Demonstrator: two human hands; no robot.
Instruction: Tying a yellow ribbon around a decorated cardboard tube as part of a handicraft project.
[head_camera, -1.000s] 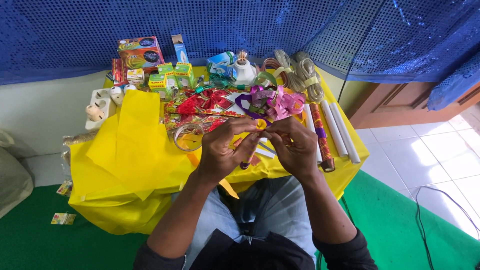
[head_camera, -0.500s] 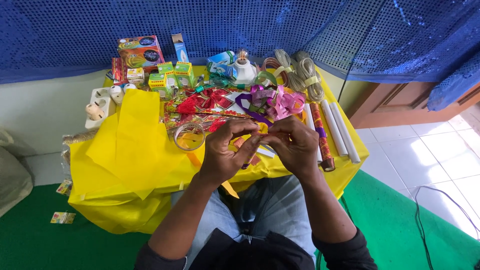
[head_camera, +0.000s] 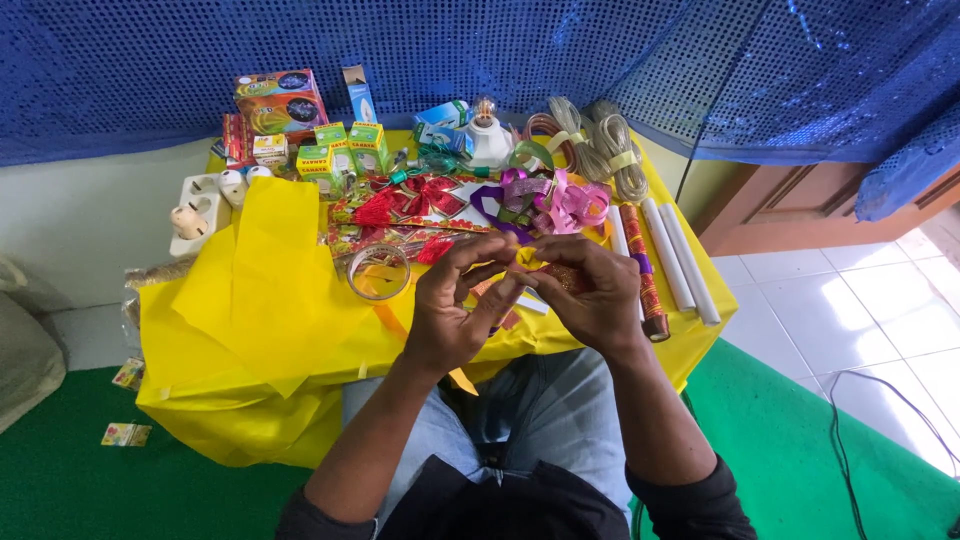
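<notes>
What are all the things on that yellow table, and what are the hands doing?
yellow ribbon piece: one, yellow, pinched between both hands
tape roll: one, clear, left of the hands
yellow paper sheets: several, yellow, left part of the table
red bow: one, red, table middle
pink and purple ribbons: a bunch, behind the hands
white tubes: two, white, right edge
patterned tube: one, red and gold, beside the white tubes
cord coils: several, grey-green, far right corner
small boxes: several, green and yellow, far side
left hand: one, holding the ribbon piece
right hand: one, holding the ribbon piece
</notes>
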